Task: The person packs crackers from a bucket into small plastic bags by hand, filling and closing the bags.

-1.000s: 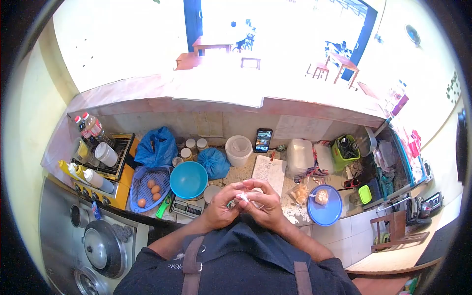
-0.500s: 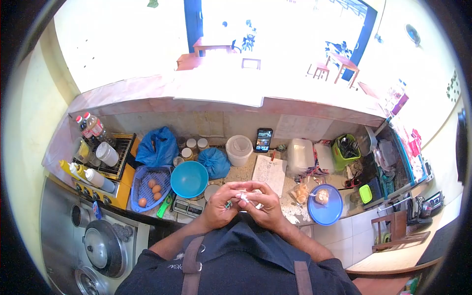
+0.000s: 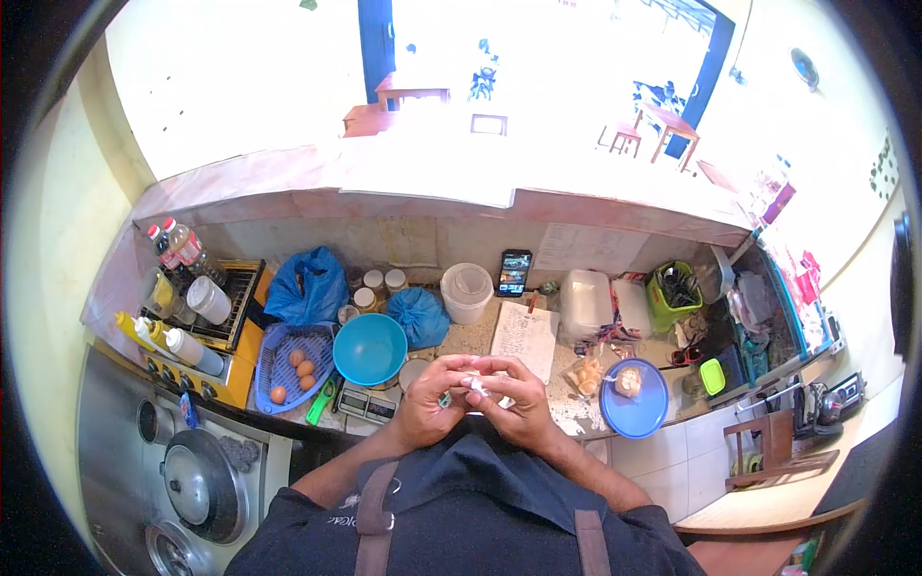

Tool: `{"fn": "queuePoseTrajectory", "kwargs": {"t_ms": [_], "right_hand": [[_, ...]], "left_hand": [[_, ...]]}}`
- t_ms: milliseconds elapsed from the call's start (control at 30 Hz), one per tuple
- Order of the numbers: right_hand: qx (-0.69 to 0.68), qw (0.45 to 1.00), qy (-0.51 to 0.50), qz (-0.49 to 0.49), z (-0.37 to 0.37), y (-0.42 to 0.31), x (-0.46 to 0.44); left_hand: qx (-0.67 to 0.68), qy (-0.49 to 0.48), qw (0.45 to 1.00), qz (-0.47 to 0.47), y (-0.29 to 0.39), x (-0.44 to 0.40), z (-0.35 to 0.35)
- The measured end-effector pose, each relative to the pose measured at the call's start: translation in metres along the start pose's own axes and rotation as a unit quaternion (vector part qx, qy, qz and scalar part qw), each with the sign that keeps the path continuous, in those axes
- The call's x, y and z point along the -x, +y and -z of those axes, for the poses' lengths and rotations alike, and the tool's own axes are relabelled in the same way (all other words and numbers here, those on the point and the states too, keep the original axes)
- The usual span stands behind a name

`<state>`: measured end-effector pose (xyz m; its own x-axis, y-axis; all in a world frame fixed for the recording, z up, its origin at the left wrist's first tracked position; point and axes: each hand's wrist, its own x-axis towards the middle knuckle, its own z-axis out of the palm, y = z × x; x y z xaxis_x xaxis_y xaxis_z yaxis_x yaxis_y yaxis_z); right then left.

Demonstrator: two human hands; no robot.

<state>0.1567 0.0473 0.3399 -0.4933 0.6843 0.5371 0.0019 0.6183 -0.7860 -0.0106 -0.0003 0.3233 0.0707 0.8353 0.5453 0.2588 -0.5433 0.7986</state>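
Note:
Close together in front of my apron, my left hand (image 3: 432,403) and my right hand (image 3: 517,401) meet with bent fingers. Between the fingertips is a small white piece (image 3: 474,384), too small and covered to name; both hands pinch it. Beyond my right hand lies a sheet of handwritten paper (image 3: 526,341) with a pen on it. To the left of my left hand are a kitchen scale (image 3: 369,404) and a turquoise bowl (image 3: 371,349). A blue round lid (image 3: 636,413) with a bagged item (image 3: 629,382) on it lies to the right.
A blue basket (image 3: 272,360) with several eggs (image 3: 305,369) and a green-handled tool (image 3: 321,405) are on the left. A white bucket (image 3: 468,293) and an upright phone (image 3: 515,273) stand at the back. A lidded pot (image 3: 200,483) is at the lower left.
Both hands stay almost in place, still pinching the white piece. The fingers have shifted only slightly.

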Motion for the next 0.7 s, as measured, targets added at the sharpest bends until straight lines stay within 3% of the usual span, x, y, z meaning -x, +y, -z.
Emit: {"fn": "queuePoseTrajectory", "kwargs": {"t_ms": [700], "right_hand": [[0.010, 0.999, -0.009, 0.031, 0.002, 0.000, 0.005]], "left_hand": [[-0.037, -0.013, 0.999, -0.001, 0.010, 0.001, 0.003]]}}
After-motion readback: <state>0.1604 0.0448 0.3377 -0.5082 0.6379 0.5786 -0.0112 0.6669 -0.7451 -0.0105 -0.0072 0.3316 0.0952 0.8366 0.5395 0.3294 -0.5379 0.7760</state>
